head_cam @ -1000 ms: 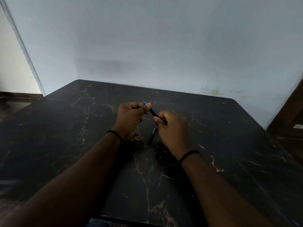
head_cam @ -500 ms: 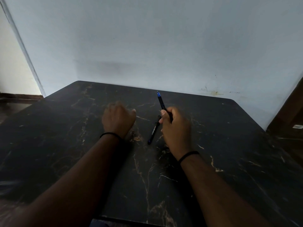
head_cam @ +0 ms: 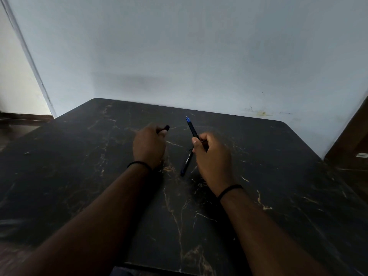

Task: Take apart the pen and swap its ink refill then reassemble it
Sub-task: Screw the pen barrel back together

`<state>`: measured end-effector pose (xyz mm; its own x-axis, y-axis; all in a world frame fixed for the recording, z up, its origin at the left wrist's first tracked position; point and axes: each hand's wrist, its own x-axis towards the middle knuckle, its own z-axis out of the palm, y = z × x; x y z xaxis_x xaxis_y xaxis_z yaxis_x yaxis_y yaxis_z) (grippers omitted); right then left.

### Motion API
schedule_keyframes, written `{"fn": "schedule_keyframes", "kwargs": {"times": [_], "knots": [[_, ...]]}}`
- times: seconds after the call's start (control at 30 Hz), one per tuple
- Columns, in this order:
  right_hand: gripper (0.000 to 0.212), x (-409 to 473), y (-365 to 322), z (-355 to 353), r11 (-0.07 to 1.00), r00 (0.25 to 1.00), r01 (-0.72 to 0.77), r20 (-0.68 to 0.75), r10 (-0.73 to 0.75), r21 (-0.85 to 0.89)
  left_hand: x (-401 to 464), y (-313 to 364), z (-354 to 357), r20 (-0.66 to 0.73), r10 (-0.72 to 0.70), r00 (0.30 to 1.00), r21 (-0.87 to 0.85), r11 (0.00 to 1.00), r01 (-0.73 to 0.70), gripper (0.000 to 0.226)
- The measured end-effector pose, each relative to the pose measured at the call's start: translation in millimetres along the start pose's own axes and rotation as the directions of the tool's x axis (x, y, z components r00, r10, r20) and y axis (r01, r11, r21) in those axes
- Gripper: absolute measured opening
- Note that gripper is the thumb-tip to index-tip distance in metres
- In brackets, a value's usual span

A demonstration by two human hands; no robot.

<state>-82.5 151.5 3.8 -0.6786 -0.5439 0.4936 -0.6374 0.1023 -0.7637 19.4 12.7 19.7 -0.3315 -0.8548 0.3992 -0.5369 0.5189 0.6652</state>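
Near the middle of the frame, the right hand [head_cam: 212, 154] has its fingers curled round a black pen [head_cam: 192, 130], which slants up and to the left out of the fist. The pen's blue section and fine metal tip stand bare at its upper end, pointing toward the back edge of the table. To the left of it, well apart, the left hand [head_cam: 149, 145] is closed into a fist over a small black piece, likely the pen's cap [head_cam: 165, 128]; only one dark rounded end pokes out past the thumb and forefinger at the hand's upper right.

Between the two hands, a second pen [head_cam: 186, 163] lies flat on the black marble-patterned table [head_cam: 79, 176]. It is black with white lettering along the barrel and a blue end pointing toward the lower part of the frame. Its upper end runs under the right hand's knuckles, and I cannot tell whether they touch.

Each wrist wears a thin black band, the left band [head_cam: 139, 163] and the right band [head_cam: 230, 189]. Both forearms reach in from the bottom of the frame. A pale blue-grey wall [head_cam: 199, 56] fills the upper half, with a few yellowish marks low on its right side.
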Motion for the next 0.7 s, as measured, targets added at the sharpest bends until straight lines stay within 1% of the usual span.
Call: {"fn": "schedule_keyframes", "kwargs": {"times": [0.03, 0.07, 0.13, 0.17, 0.23, 0.37, 0.47, 0.5, 0.7], "knots": [[0.017, 0, 0, 0, 1.0, 1.0, 0.007, 0.003, -0.007, -0.002, 0, 2, 1, -0.018, -0.029, 0.999, -0.15, 0.988, 0.026, 0.014], [0.016, -1, 0, 0, 1.0, 1.0, 0.016, 0.007, -0.016, -0.006, 1, 4, 2, -0.012, -0.071, 0.997, -0.305, 0.95, 0.064, 0.013], [0.013, -2, 0, 1, 0.999, 0.999, 0.036, 0.021, -0.036, -0.006, 0, 8, 2, 0.057, -0.154, 0.986, -0.567, 0.809, 0.159, 0.015], [0.012, -2, 0, 1, 0.999, 0.998, 0.045, 0.037, -0.045, -0.004, -1, 10, 0, 0.1, -0.176, 0.979, -0.656, 0.729, 0.198, 0.017], [0.011, -2, 1, 2, 0.998, 0.995, 0.063, 0.077, -0.062, -0.01, -2, 11, -3, 0.172, -0.187, 0.967, -0.761, 0.598, 0.251, 0.02], [0.013, -1, 2, 5, 0.995, 0.988, 0.093, 0.124, -0.088, -0.04, -4, 13, -8, 0.277, -0.163, 0.947, -0.844, 0.43, 0.321, 0.023], [0.015, -2, 3, 7, 0.993, 0.987, 0.101, 0.129, -0.094, -0.055, -4, 11, -8, 0.322, -0.154, 0.934, -0.863, 0.357, 0.357, 0.023], [0.016, -2, 3, 6, 0.993, 0.988, 0.1, 0.126, -0.092, -0.058, -3, 10, -8, 0.333, -0.15, 0.931, -0.861, 0.353, 0.365, 0.023], [0.015, -2, 1, 4, 0.994, 0.988, 0.093, 0.128, -0.086, -0.051, -4, 10, -5, 0.351, -0.089, 0.932, -0.837, 0.417, 0.355, 0.022]]}}
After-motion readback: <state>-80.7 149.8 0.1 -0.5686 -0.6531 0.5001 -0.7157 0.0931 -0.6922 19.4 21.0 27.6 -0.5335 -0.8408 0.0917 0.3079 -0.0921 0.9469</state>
